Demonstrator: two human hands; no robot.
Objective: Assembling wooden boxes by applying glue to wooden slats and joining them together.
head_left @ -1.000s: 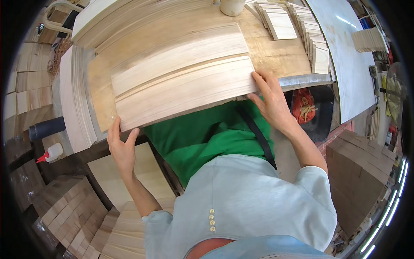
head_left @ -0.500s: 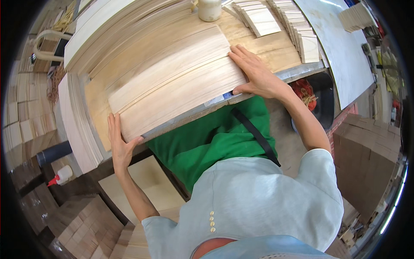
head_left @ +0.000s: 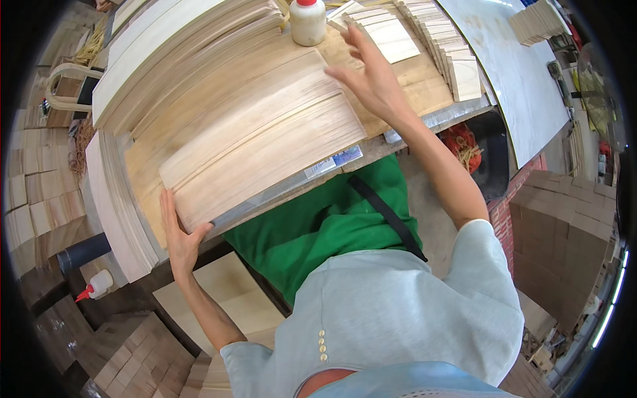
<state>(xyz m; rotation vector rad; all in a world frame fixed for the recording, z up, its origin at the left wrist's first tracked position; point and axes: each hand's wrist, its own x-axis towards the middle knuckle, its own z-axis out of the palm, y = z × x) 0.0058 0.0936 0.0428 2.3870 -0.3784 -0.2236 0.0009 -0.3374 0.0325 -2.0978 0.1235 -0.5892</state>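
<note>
Flat pale wooden boards (head_left: pixel 265 136) lie edge to edge in front of me on a workbench, with fine gaps running along their length. My left hand (head_left: pixel 181 240) rests against their left end, fingers stretched along the edge and thumb spread at the near corner. Over the boards' far right corner hovers my right hand (head_left: pixel 373 83), open and holding nothing. A white glue bottle (head_left: pixel 308 26) with a red cap stands at the back of the bench, just left of that hand's fingertips. Beyond the hand lie small thin wooden pieces (head_left: pixel 397 45).
Long wooden strips (head_left: pixel 192 56) are stacked at the far left, with more boards (head_left: pixel 119 205) at the left end. Overlapping wooden slats (head_left: pixel 458 63) lie at the right. A smaller red-tipped bottle (head_left: pixel 98 285) hangs off the left side. A black bin (head_left: pixel 494 156) stands below right.
My right hand has left the boards' right end and moved up and away toward the glue bottle. My left hand stays at the left end. The view has shifted slightly.
</note>
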